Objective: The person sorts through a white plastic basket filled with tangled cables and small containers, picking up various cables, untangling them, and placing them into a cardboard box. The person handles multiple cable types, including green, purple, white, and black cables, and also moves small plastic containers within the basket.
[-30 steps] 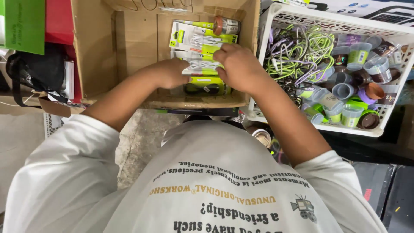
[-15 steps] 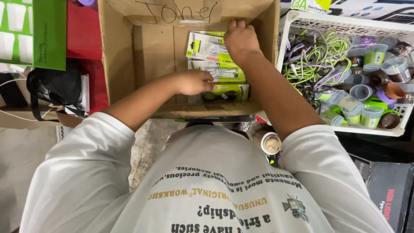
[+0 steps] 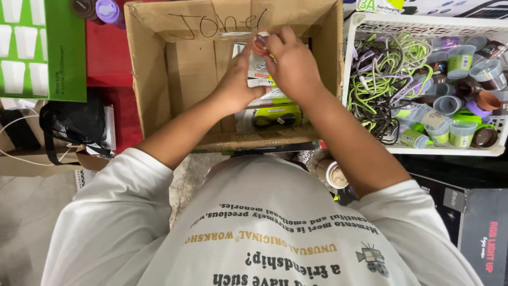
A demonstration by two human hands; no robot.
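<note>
Both hands reach into an open cardboard box [image 3: 153,79]. My right hand [image 3: 292,66] and my left hand [image 3: 236,82] meet near the box's far wall around a small round container with a brown lid [image 3: 259,42], fingers closed on it. Under the hands lie flat white-and-green packs of cables [image 3: 272,108], stacked in a row along the box's right side; the hands hide most of them.
A white plastic basket [image 3: 423,26] to the right holds loose green and purple cables [image 3: 386,63] and several small lidded tubs [image 3: 460,127]. A green carton [image 3: 42,47] and a black mesh bag [image 3: 74,122] lie left. Dark boxes [image 3: 476,222] sit at lower right.
My right hand picked the small round container from the box's far corner. My left hand left the cable packs and rose to join it on the container.
</note>
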